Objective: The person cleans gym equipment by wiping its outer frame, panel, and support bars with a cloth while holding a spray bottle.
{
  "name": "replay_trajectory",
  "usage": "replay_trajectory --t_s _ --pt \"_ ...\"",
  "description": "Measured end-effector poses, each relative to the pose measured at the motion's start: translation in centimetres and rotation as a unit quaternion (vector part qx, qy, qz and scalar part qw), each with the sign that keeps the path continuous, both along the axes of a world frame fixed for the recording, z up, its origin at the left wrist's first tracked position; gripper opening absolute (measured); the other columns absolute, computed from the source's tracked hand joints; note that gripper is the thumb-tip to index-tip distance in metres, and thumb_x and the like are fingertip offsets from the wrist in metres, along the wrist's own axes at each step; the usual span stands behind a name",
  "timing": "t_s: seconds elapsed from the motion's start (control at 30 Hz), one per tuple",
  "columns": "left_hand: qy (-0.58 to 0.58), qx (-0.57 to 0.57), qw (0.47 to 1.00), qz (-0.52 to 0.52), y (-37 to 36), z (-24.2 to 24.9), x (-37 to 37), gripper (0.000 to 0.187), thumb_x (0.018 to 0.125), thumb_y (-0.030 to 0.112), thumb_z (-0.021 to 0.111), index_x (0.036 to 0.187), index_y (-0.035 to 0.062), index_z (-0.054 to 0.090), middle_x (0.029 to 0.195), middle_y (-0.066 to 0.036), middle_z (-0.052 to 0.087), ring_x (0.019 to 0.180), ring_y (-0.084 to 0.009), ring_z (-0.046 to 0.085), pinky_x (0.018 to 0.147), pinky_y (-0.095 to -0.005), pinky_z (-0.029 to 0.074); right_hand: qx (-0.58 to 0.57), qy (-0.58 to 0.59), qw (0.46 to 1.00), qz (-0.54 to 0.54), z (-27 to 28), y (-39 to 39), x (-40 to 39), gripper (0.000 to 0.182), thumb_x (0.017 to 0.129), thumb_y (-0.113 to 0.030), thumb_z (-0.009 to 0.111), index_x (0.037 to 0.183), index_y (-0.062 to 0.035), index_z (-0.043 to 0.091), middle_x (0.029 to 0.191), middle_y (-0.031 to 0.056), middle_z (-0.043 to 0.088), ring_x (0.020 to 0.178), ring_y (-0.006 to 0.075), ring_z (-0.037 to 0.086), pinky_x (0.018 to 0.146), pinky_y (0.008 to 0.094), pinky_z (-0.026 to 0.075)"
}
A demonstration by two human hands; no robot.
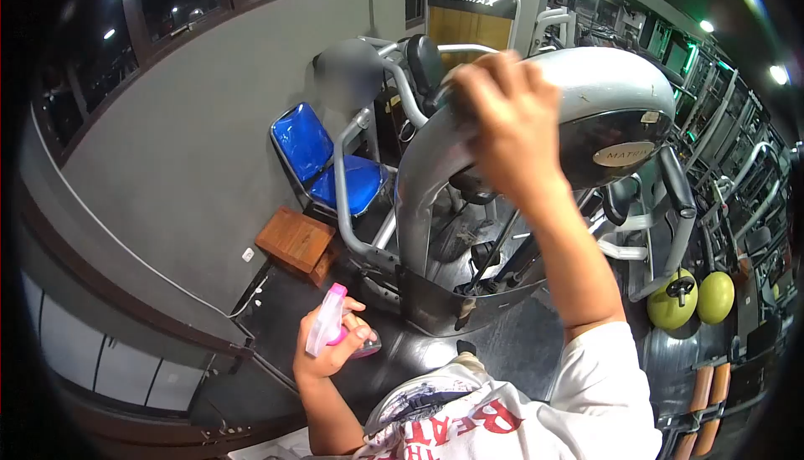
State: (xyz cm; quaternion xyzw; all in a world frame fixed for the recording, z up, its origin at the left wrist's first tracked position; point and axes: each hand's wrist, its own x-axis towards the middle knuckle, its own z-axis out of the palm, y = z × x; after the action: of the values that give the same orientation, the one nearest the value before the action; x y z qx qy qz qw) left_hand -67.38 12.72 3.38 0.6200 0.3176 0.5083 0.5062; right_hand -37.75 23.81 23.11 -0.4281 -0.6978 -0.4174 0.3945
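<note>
My left hand point(335, 343) is wrapped around a spray bottle point(328, 319) with a pink nozzle and a clear, pinkish head, held low in front of my body. Most of the bottle's body is hidden by my fingers. My right hand point(511, 121) is raised against the curved grey frame point(427, 163) of an exercise machine, near its top. Its fingers are curled over something dark at the frame's edge, blurred and mostly covered by the hand. A black side panel point(578, 146) with a MATRIX badge lies just right of that hand.
A blue padded chair point(352, 184) stands by the grey wall, with a wooden box point(295, 238) in front of it. Yellow-green balls point(672, 301) rest on the floor at right. More gym equipment point(754, 200) fills the right side.
</note>
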Motion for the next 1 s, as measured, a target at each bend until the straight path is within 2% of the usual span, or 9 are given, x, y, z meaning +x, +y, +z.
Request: replay_trajectory --t_s 0.1,0.23,0.4,0.43,0.5,0.6,0.73,0.87,1.0 --pt "0.014 -0.005 1.000 -0.013 -0.3 0.3 0.6 0.032 0.087 0.003 0.074 0.115 -0.0067 0.061 0.072 -0.009 0.070 0.073 -0.0178 0.072 0.070 -0.0313 0.054 -0.048 -0.142 0.988 0.035 -6.3 2.5 -4.1 0.018 0.074 -0.020 0.067 0.090 -0.0139 0.068 0.107 0.0050 0.056 0.106 0.0276 0.053 0.089 0.0451 0.042" --pt "-0.006 -0.013 1.000 -0.020 -0.2 0.7 0.6 0.032 0.087 0.003 0.074 0.115 -0.0065 0.061 0.072 -0.009 0.069 0.073 -0.0181 0.072 0.070 -0.0315 0.054 -0.067 -0.284 0.956 0.042 -11.1 3.1 -5.6 0.013 0.077 -0.028 0.066 0.085 -0.0188 0.070 0.111 0.0016 0.056 0.112 0.0232 0.053 0.095 0.0494 0.040" --pt "-0.017 -0.026 0.999 0.003 -0.3 0.1 -0.6 0.031 0.088 0.003 0.073 0.115 -0.0065 0.061 0.070 -0.008 0.066 0.073 -0.0188 0.071 0.069 -0.0315 0.055 -0.091 -0.195 0.976 0.046 -5.1 1.4 -2.6 0.027 0.071 -0.023 0.072 0.097 -0.0206 0.066 0.113 0.0002 0.056 0.109 0.0241 0.052 0.092 0.0504 0.036" --pt "-0.022 -0.022 1.000 0.005 -0.3 -0.2 -1.0 0.031 0.088 0.003 0.073 0.115 -0.0065 0.061 0.069 -0.008 0.066 0.073 -0.0188 0.071 0.069 -0.0314 0.055 -0.060 -0.151 0.986 0.040 -2.5 1.0 -1.7 0.017 0.070 -0.020 0.072 0.086 -0.0183 0.067 0.104 -0.0006 0.055 0.107 0.0254 0.053 0.087 0.0514 0.038" --pt "-0.027 -0.025 0.999 0.009 -0.2 -0.6 -1.6 0.030 0.089 0.002 0.073 0.115 -0.0067 0.061 0.069 -0.007 0.065 0.073 -0.0188 0.071 0.069 -0.0313 0.055 -0.029 -0.038 0.998 0.031 2.6 0.0 1.0 0.026 0.065 -0.006 0.073 0.089 -0.0139 0.068 0.112 0.0032 0.059 0.109 0.0316 0.054 0.087 0.0498 0.039" --pt "-0.025 -0.033 0.999 0.031 -0.7 -0.8 -2.1 0.031 0.088 0.002 0.073 0.116 -0.0064 0.060 0.071 -0.009 0.068 0.072 -0.0176 0.070 0.069 -0.0303 0.054 0.019 0.041 0.999 0.017 4.9 -0.1 3.5 0.028 0.066 -0.004 0.073 0.093 -0.0087 0.067 0.110 0.0065 0.064 0.107 0.0342 0.055 0.085 0.0458 0.046" --pt "0.010 -0.029 0.999 0.039 -1.0 -0.7 -2.5 0.033 0.088 0.002 0.073 0.117 -0.0049 0.060 0.078 -0.010 0.072 0.071 -0.0150 0.069 0.068 -0.0289 0.053 0.005 -0.056 0.998 0.010 -0.5 1.8 -1.5 0.019 0.073 -0.012 0.065 0.092 -0.0080 0.067 0.104 0.0077 0.060 0.094 0.0305 0.055 0.082 0.0438 0.046" --pt "-0.005 -0.007 1.000 0.017 -1.6 0.2 -2.2 0.034 0.089 0.002 0.073 0.118 -0.0069 0.059 0.077 -0.009 0.070 0.077 -0.0179 0.071 0.073 -0.0319 0.055 -0.032 -0.250 0.967 0.037 -12.7 4.8 -6.3 0.024 0.077 -0.026 0.063 0.088 -0.0065 0.072 0.109 0.0118 0.060 0.106 0.0332 0.056 0.091 0.0439 0.045" --pt "-0.047 -0.030 0.998 0.018 -3.1 -0.8 -3.3 0.034 0.088 -0.001 0.072 0.119 -0.0080 0.059 0.074 -0.009 0.068 0.077 -0.0190 0.071 0.073 -0.0324 0.055 -0.076 -0.220 0.972 0.027 -10.4 3.3 -5.5 0.014 0.076 -0.025 0.066 0.085 -0.0142 0.068 0.106 0.0026 0.060 0.104 0.0266 0.054 0.088 0.0461 0.042"
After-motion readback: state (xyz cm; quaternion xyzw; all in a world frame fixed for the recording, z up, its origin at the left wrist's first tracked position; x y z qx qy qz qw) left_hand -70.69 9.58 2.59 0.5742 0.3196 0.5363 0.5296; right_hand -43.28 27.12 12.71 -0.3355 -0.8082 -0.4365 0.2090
